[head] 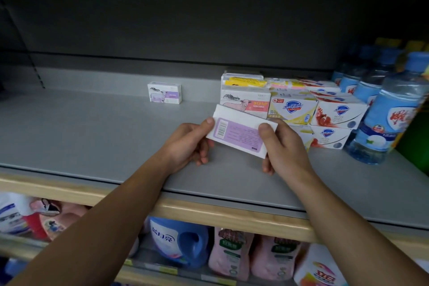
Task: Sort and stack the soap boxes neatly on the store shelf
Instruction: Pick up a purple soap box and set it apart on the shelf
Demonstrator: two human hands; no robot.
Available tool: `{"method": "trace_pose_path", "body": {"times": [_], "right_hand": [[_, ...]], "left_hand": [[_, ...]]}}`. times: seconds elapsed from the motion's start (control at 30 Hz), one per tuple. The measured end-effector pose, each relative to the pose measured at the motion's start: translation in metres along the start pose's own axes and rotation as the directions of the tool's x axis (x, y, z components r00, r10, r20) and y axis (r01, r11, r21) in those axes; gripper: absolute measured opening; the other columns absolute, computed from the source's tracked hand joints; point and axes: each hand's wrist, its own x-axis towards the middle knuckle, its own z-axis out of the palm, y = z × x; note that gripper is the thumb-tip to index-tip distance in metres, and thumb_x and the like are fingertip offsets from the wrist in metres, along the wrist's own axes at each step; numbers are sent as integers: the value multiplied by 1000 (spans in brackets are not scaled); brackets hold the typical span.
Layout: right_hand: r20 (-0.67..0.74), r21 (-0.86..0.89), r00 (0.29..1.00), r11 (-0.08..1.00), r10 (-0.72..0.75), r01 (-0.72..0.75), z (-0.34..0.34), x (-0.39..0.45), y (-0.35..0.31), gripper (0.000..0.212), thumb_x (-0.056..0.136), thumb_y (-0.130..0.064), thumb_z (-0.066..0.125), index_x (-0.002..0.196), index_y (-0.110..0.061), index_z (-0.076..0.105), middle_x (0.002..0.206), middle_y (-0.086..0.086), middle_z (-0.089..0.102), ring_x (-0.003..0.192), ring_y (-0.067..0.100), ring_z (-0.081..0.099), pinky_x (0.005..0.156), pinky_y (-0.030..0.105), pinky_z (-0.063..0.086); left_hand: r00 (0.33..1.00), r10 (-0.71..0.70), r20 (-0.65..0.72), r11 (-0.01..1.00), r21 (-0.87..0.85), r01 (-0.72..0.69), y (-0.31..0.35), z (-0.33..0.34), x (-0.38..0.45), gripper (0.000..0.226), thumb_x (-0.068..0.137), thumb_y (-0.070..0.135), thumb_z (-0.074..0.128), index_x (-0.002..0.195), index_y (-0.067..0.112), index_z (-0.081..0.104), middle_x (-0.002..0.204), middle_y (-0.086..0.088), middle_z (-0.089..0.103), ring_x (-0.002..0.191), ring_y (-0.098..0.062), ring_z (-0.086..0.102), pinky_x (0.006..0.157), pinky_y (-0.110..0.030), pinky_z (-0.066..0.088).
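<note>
Gripping: left hand (189,144) and right hand (282,144) pinch white-lilac soap box (241,133), barcode up | print blurred, probably ingredients | shelf (92,137) open leftward

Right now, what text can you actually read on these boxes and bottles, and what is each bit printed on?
"SOAP": pink sheep soap box, in the stack on the shelf.
"Safeguard": yellow-and-white soap box; a "99.9" figure beside it is only faintly legible.
Purple-panelled soap box, held by left hand and right hand: barcode and print too small.
Lone purple sheep box, blue bottles, red Safeguard boxes: blurred.
</note>
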Motion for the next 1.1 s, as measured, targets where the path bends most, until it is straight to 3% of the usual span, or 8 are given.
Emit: {"method": "trace_pose_path", "body": {"times": [0.23, 0.43, 0.57, 0.73, 0.83, 0.93, 1.0, 1.1], "right_hand": [[94, 64, 995, 998, -15, 9, -2, -1, -3, 6, 98, -32, 53, 99, -38, 55, 78, 0, 71, 54, 24, 69, 47, 27, 52], [225, 85, 967, 991, -122, 105, -4, -2, -3, 40, 84, -29, 63, 123, -33, 58, 116, -12, 67, 101, 11, 66, 87, 25, 54], [258, 40, 949, 984, -180, 176, -3, -3, -1, 53, 81, -9, 74, 126, -32, 59, 128, -6, 58, 117, 10, 57, 92, 22, 48], [278, -73, 929, 959, -246, 275, -3, -2, -1, 67, 74, -3, 79, 131, -30, 57, 132, -14, 49, 123, 3, 50, 98, 18, 43], [295, 28, 936, 981, -192, 192, -6, -4, -3, 80, 70, -20, 77, 139, -43, 44, 142, -22, 42, 131, 4, 45, 103, 26, 44], [234, 135, 969, 989, -84, 53, -5, -4, -4, 73, 80, -33, 71, 143, -44, 35, 128, -27, 56, 115, 5, 61, 93, 28, 51], [209, 121, 978, 993, -13, -13, -5, -3, -3, 55, 90, -28, 64, 139, -37, 40, 115, -15, 67, 81, 16, 72, 70, 30, 56], [189, 141, 982, 989, 20, -48, -3, -1, -1, 30, 97, -20, 57, 125, -29, 51, 100, 2, 70, 49, 24, 63, 48, 30, 49]], "left_hand": [[1000, -16, -22, 997, -78, 15, -1, -4, 3, 64, 83, 65, 58, 94, 2, 69, 49, -11, 51, 42, -23, 55, 37, -22, 41], [996, -90, 19, 986, -138, 92, 4, -6, 2, 58, 73, 76, 46, 88, 29, 75, 54, -11, 56, 38, -21, 52, 36, -21, 39], [990, -130, 56, 969, -206, 139, 4, -8, 1, 64, 69, 79, 49, 91, 23, 70, 66, -10, 62, 37, -21, 51, 35, -20, 40], [995, -79, 59, 937, -337, 95, 6, -13, 2, 27, 87, 39, 59, 98, 16, 68, 75, -9, 65, 42, -18, 58, 37, -21, 48], [997, 14, 79, 941, -337, 13, 7, -14, 1, 33, 76, 16, 55, 104, 18, 72, 72, -11, 68, 47, -18, 64, 41, -23, 53], [990, 85, 112, 936, -350, -41, 7, -11, -1, 45, 77, 7, 56, 118, 23, 66, 85, -14, 72, 53, -21, 69, 46, -27, 56], [985, 131, 112, 932, -354, -84, 8, -12, -1, 53, 77, 2, 58, 123, 27, 62, 90, -11, 73, 53, -19, 69, 47, -28, 57], [967, 190, 168, 923, -366, -117, 7, -14, -3, 60, 80, -5, 62, 130, 28, 57, 103, -8, 73, 55, -18, 69, 50, -29, 59]]}}
